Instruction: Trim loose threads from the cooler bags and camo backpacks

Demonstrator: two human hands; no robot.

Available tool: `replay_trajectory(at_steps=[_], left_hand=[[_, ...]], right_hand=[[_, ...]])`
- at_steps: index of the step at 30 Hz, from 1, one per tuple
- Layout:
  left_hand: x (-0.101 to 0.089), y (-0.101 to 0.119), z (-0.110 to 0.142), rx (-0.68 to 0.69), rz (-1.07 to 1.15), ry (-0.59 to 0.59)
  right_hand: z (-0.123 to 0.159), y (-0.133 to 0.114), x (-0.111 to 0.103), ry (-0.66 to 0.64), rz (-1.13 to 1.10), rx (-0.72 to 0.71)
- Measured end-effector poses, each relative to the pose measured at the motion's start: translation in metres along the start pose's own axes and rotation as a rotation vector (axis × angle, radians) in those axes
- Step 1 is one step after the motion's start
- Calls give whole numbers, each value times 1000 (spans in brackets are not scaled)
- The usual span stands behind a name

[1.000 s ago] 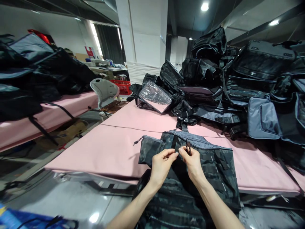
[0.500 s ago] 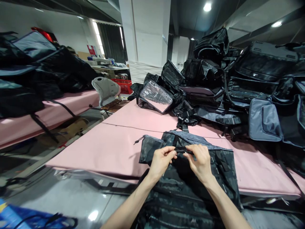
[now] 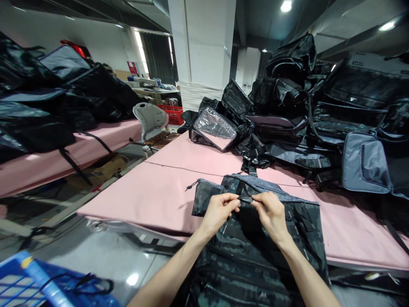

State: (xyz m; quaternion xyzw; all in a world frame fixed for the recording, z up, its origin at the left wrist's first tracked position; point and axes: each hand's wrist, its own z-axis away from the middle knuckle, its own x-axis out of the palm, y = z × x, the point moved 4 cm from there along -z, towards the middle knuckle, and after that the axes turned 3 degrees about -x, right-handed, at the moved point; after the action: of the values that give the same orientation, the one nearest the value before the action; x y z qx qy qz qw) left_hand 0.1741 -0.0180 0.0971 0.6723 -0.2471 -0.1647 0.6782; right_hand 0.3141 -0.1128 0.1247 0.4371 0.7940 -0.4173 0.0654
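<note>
A dark camouflage backpack (image 3: 239, 256) lies over the near edge of the pink table, partly hanging off it towards me. Above its upper part, my left hand (image 3: 220, 209) and my right hand (image 3: 271, 211) face each other, a short gap apart. A short black strap (image 3: 246, 199) is stretched between them, one end pinched by each hand's thumb and fingers. Whether a buckle sits on the strap is too small to make out. On the left, the bag's side pocket (image 3: 206, 196) with a drawcord sticks out flat on the table.
Dark bags (image 3: 281, 111) are heaped at the table's (image 3: 137, 187) back right. Another pile of bags (image 3: 89, 94) covers a pink table on the left. A grey chair (image 3: 150, 121) stands between them, near a red crate (image 3: 172, 114). A blue basket (image 3: 47, 277) is at lower left.
The view has turned slightly left, so more of the blue basket shows. Both hands still hold the black strap, which now looks flatter and paler between them.
</note>
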Motion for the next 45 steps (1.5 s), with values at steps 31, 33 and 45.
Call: replay_trajectory(at_steps=[31,33,45], left_hand=[[-67,-25,7,485,-1252,214],[-60,-26,3,507,-1329,204],[-91,-45,-14,315,-818,229]], right_hand=[[-41,-1,44,-239,403,129],[-46,-14,57,-304,485,36],[-67,-39,108,-695,857,-163]])
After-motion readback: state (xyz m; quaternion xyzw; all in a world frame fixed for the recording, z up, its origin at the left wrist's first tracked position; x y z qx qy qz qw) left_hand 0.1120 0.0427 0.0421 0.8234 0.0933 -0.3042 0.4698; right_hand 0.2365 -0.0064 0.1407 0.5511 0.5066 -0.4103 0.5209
